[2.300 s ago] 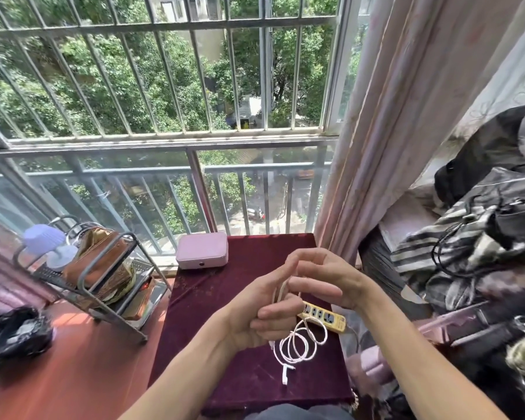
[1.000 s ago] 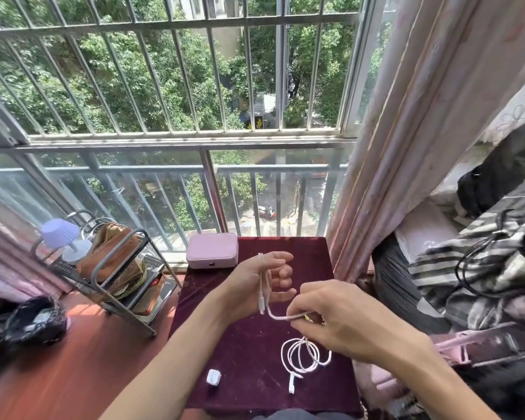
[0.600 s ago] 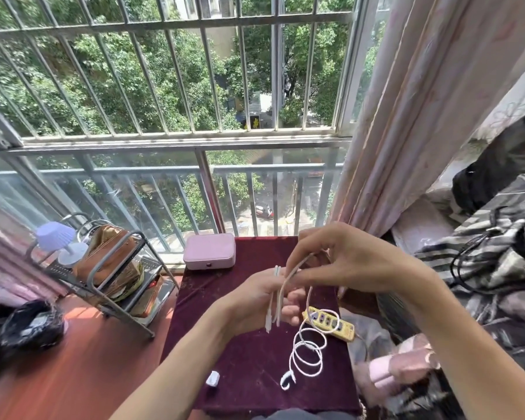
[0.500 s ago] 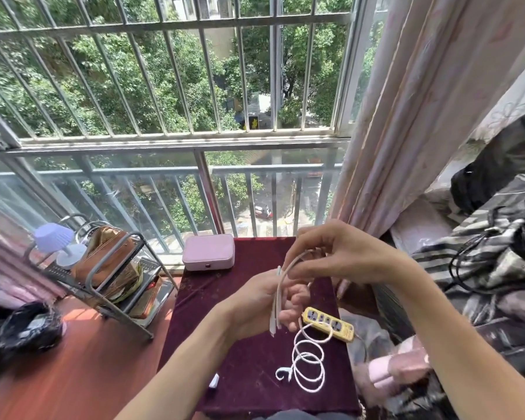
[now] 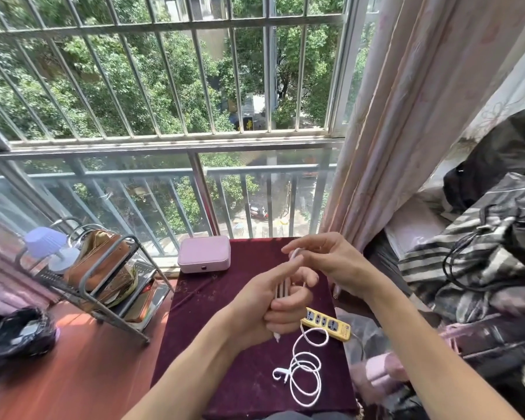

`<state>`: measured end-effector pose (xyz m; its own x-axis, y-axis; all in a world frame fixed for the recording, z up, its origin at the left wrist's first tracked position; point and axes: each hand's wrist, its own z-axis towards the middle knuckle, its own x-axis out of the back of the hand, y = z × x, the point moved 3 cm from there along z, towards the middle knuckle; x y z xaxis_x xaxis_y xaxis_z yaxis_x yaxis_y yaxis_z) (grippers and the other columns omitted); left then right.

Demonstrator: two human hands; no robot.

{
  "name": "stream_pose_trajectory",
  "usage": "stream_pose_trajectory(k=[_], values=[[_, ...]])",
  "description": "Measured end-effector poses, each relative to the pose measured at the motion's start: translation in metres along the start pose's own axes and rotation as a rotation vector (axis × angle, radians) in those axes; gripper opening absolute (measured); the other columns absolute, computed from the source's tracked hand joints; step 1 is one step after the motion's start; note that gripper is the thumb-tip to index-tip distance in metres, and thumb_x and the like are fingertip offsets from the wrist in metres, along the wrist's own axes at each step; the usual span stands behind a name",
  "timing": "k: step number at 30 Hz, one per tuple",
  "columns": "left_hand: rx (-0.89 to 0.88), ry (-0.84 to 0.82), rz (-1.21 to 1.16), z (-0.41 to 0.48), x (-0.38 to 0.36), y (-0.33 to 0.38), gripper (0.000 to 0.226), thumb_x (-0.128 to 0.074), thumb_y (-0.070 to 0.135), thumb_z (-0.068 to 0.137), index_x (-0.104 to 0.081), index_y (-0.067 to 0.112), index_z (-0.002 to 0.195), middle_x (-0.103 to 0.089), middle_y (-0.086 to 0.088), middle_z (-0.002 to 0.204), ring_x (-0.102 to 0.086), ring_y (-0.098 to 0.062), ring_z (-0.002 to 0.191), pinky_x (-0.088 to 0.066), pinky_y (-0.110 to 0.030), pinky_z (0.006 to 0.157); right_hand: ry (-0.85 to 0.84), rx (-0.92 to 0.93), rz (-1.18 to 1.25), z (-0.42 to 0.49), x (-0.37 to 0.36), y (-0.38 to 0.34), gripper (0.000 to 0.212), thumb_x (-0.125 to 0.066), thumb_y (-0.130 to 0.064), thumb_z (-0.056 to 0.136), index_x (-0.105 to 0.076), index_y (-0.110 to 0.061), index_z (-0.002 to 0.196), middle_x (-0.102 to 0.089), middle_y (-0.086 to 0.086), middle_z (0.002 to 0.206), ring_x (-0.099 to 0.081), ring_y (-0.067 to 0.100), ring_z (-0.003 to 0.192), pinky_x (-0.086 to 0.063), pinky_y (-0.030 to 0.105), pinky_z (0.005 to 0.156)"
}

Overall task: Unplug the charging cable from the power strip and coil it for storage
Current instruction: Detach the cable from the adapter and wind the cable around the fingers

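Another fold of the white charging cable (image 5: pixel 282 287) has joined the strands gripped in the curled left hand (image 5: pixel 267 301), the right hand (image 5: pixel 325 259) has loosened at the top bend, and only a few slack loops remain on the bench (image 5: pixel 225 328) beside the yellow power strip (image 5: pixel 325 324).

Small counter (image 5: pixel 212 328), lower centre of frame, top covered in dark maroon fabric with pale scuffs and lint.

Far edge, left of centre: pink box (image 5: pixel 204 254), closed, lid up, small clasp facing the camera.

Right edge, mid-depth: yellow power strip (image 5: pixel 326 323), lying aslant, sockets up, its right end reaching the counter's edge.

Near right: white cable (image 5: pixel 305 377), loose overlapping loops flat on the fabric, one connector end lying just left of the loops. One strand curves up past the strip's left end.
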<state>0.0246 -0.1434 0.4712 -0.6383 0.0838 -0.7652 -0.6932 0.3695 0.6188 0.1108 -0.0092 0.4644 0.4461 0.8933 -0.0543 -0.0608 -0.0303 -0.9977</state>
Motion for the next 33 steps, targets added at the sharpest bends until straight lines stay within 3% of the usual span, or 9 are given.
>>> stream_pose_trajectory(k=[6,10,12,14,17,21,26,30,33], values=[[-0.101,0.010,-0.121,0.001,-0.006,0.013,0.030,-0.049,0.017,0.101,-0.065,0.003,0.122,-0.049,0.001,0.050,-0.023,-0.006,0.031,-0.020,-0.016,0.029,0.116,-0.057,-0.085,-0.007,-0.029,0.033,0.034,-0.056,0.000,0.107,-0.073,-0.017,0.131,-0.080,0.021,0.113,-0.076,0.023,0.114,-0.057,0.022,0.098],[-0.176,0.044,-0.216,0.007,0.000,0.019,0.046,-0.046,0.003,0.096,-0.050,-0.002,0.142,-0.056,-0.007,0.072,-0.047,-0.007,0.035,-0.026,-0.013,0.029,0.188,-0.099,-0.114,-0.010,-0.058,0.056,0.035,-0.051,-0.009,0.100,-0.075,-0.035,0.099,-0.081,-0.019,0.085,-0.078,0.000,0.091,-0.057,0.011,0.079],[-0.220,0.082,-0.210,0.010,0.006,0.024,0.050,-0.043,-0.001,0.096,-0.046,-0.001,0.146,-0.058,-0.009,0.081,-0.050,-0.008,0.041,-0.031,-0.013,0.030,0.195,-0.071,-0.249,-0.014,-0.065,0.063,0.041,-0.043,-0.009,0.099,-0.066,-0.042,0.107,-0.077,-0.029,0.083,-0.074,-0.001,0.078,-0.056,0.010,0.067],[-0.257,0.118,-0.208,0.010,0.014,0.031,0.051,-0.044,-0.003,0.094,-0.047,0.001,0.145,-0.059,-0.009,0.086,-0.051,-0.009,0.049,-0.040,-0.013,0.034,0.175,-0.075,-0.379,-0.019,-0.068,0.070,0.047,-0.043,-0.012,0.099,-0.063,-0.054,0.097,-0.069,-0.029,0.068,-0.057,-0.001,0.055,-0.047,0.018,0.052],[-0.300,0.192,-0.171,0.010,0.030,0.040,0.052,-0.054,-0.004,0.088,-0.052,0.004,0.139,-0.059,-0.006,0.085,-0.054,-0.009,0.056,-0.049,-0.016,0.044,0.101,-0.122,-0.525,-0.032,-0.069,0.075,0.027,-0.052,-0.028,0.104,-0.062,-0.045,0.085,-0.058,-0.019,0.059,-0.047,0.000,0.051,-0.044,0.033,0.053],[-0.302,0.295,-0.092,0.005,0.052,0.044,0.056,-0.046,-0.008,0.092,-0.045,0.001,0.148,-0.060,-0.004,0.085,-0.064,-0.014,0.070,-0.061,-0.035,0.070,0.044,-0.096,-0.585,-0.045,-0.066,0.060,0.023,-0.054,-0.022,0.106,-0.072,-0.034,0.110,-0.051,-0.015,0.056,-0.041,0.003,0.049,-0.034,0.020,0.050],[-0.192,0.344,0.081,0.002,0.067,0.038,0.049,-0.046,-0.005,0.094,-0.056,0.005,0.141,-0.067,-0.004,0.093,-0.071,-0.020,0.089,-0.048,-0.070,0.099,-0.050,-0.064,-0.876,-0.049,-0.058,0.025,0.019,-0.058,-0.030,0.099,-0.075,-0.030,0.105,-0.065,-0.011,0.068,-0.059,0.008,0.063,-0.054,0.035,0.066],[-0.134,0.400,0.151,0.002,0.072,0.032,0.045,-0.043,-0.004,0.097,-0.060,0.009,0.137,-0.071,-0.002,0.092,-0.074,-0.018,0.096,-0.058,-0.061,0.086,-0.191,0.003,-1.043,-0.050,-0.058,-0.009,0.024,-0.053,-0.038,0.100,-0.074,-0.030,0.108,-0.063,-0.017,0.077,-0.064,0.009,0.084,-0.055,0.036,0.076],[-0.099,0.421,0.204,0.000,0.071,0.028,0.043,-0.044,-0.002,0.097,-0.060,0.009,0.136,-0.070,-0.003,0.097,-0.073,-0.018,0.099,-0.061,-0.047,0.070,-0.230,0.045,-1.117,-0.048,-0.053,-0.031,0.021,-0.057,-0.040,0.100,-0.075,-0.030,0.104,-0.057,-0.019,0.078,-0.059,0.005,0.079,-0.052,0.027,0.073]])
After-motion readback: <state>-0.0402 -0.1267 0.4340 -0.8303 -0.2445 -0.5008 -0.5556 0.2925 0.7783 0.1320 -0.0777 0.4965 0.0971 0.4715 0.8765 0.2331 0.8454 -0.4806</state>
